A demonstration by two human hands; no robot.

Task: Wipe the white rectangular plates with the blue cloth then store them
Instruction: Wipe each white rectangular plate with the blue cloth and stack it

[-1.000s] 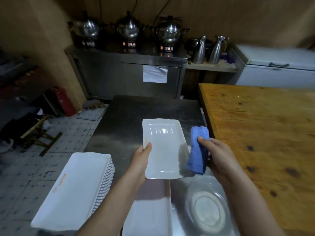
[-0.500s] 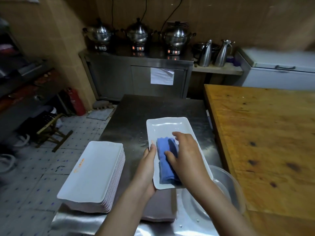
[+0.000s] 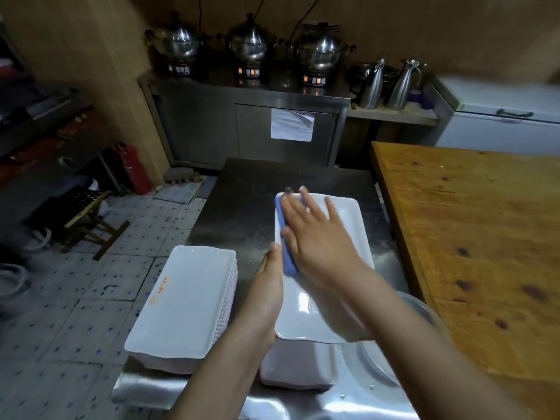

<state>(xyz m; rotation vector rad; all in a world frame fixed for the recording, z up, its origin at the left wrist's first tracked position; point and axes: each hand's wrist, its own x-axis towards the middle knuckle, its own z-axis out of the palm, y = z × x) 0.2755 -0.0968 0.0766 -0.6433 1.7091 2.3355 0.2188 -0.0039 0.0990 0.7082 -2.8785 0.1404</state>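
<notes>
A white rectangular plate [image 3: 348,228] is held above the steel table. My left hand [image 3: 269,286] grips its left edge, thumb on top. With straight, spread fingers my right hand [image 3: 315,234] presses the blue cloth [image 3: 286,253] flat against the plate's left half; only a strip of cloth shows beside the palm. A tall stack of white rectangular plates [image 3: 188,298] stands at the table's left. A second, lower stack [image 3: 300,368] lies under the held plate, mostly hidden.
The steel table [image 3: 242,213] stretches ahead. A wooden table [image 3: 472,244] borders it on the right. A metal bowl [image 3: 421,307] peeks out under my right arm. Behind stand a steel cabinet with three pots [image 3: 251,43] and two jugs [image 3: 372,86].
My right hand slid the cloth from the plate's near middle toward its far left part and flattened out. The head moved closer, so the stacks look nearer.
</notes>
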